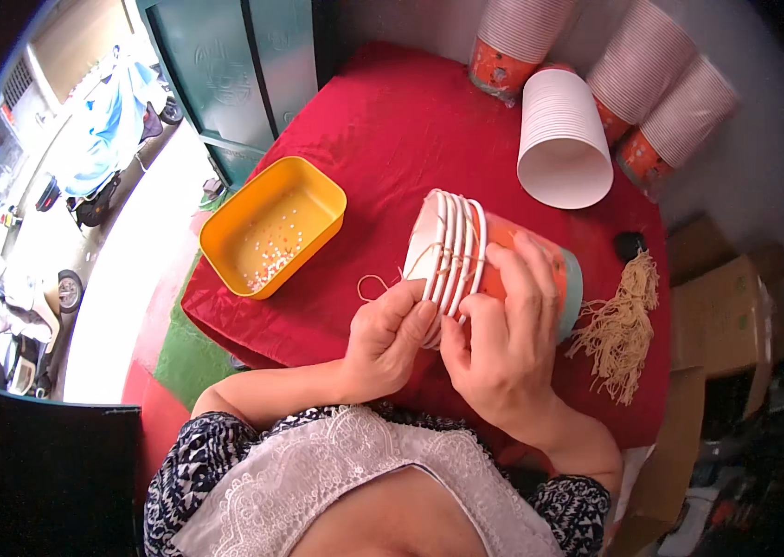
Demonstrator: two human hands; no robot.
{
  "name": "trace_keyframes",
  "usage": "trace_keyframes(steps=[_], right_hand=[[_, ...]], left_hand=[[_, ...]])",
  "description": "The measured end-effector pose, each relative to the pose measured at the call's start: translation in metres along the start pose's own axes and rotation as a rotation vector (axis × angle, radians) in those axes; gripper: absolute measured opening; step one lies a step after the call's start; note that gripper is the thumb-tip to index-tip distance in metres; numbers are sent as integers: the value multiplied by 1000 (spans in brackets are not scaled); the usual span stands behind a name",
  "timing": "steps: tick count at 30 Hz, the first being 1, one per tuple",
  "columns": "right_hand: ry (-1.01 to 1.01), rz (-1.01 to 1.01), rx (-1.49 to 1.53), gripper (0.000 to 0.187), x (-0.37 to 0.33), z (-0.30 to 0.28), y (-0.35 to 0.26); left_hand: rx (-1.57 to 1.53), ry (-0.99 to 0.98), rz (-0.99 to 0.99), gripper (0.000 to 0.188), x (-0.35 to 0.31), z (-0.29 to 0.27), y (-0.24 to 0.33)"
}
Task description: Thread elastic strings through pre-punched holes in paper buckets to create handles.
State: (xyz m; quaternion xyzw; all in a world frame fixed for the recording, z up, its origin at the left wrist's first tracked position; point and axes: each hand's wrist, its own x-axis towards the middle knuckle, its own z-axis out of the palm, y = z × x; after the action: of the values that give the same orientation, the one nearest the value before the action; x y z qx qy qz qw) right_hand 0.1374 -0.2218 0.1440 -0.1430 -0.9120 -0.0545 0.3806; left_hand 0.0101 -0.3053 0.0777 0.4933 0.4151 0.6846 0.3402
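Observation:
In front of me, on its side, lies a short stack of paper buckets [501,230], orange-red on the outside with a pale blue-green base. Its white rims face left, and thin tan string [449,252] runs across and around them. My left hand [383,342] is closed, thumb and forefinger pinching at the lower edge of the rims, where a loose loop of string [372,281] sticks out. My right hand [508,343] is curled along the buckets' side, thumb and forefinger near the rims. Whether either hand also grips string is hidden by the fingers.
A yellow tub [325,202] with small white bits inside stands left on the red tablecloth [392,121]. A tan string bundle [624,330] lies right. More white stacked buckets [564,139] stand at the back right. Cardboard boxes [721,316] sit beyond the right edge.

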Motion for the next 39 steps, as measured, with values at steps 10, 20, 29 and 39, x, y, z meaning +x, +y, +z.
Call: trace_keyframes(steps=[10, 20, 29, 39], right_hand=[[33, 95, -73, 19, -14, 13, -5], [32, 203, 6, 15, -33, 28, -2], [8, 271, 19, 15, -39, 23, -6], [35, 460, 241, 14, -46, 26, -8]], left_hand=[[-423, 127, 161, 34, 5, 33, -27], [-166, 161, 139, 32, 4, 37, -37], [-139, 82, 25, 35, -3, 31, -39], [322, 66, 170, 29, -3, 26, -28]])
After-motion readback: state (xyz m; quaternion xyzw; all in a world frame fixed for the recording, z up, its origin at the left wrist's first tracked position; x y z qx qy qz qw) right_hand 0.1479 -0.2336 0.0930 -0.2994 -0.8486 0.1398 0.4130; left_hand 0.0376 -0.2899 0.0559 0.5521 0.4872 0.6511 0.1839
